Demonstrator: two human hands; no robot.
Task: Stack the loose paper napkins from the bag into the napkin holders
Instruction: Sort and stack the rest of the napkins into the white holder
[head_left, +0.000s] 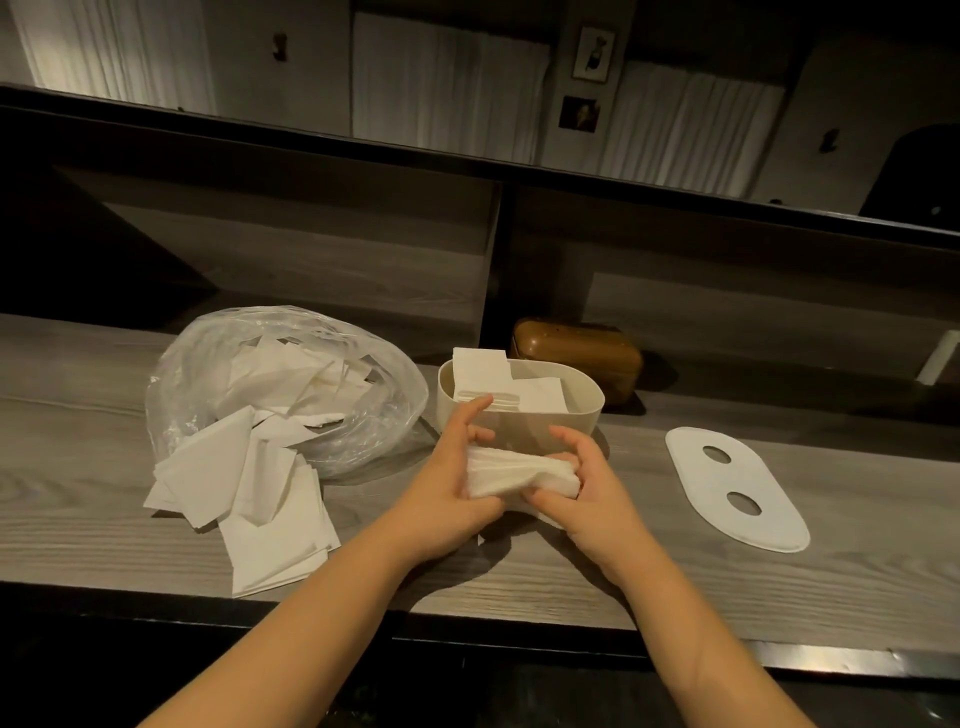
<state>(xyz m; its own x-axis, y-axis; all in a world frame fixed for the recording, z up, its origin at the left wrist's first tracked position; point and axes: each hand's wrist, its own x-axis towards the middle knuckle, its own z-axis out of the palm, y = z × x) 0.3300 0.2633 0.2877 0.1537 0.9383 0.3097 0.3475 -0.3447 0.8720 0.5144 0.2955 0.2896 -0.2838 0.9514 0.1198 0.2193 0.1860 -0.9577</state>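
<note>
Both hands meet over the grey wooden counter (571, 582) and hold one small stack of napkins (511, 475) between them. Left hand (452, 493) grips the left end of the stack, with the thumb under it and the fingers curled over the top; its index finger is lifted and points toward the holder. Right hand (592, 491) pinches the right end of the same stack, fingers bent above and thumb below. The stack is folded and a little bent in the middle.

Just behind the hands stands the open cream napkin holder (566, 421), oval in shape, with white napkins (493, 379) already inside, some standing higher than its rim. Behind this holder, a little to the right, is a brown closed holder (587, 356).

To the left of the left hand lies the clear plastic bag (270, 384), open toward the person, with loose napkins (260, 493) spilling out of it on the counter. To the right of the right hand, apart from it, lies a flat white oval lid (737, 488) with two holes.
</note>
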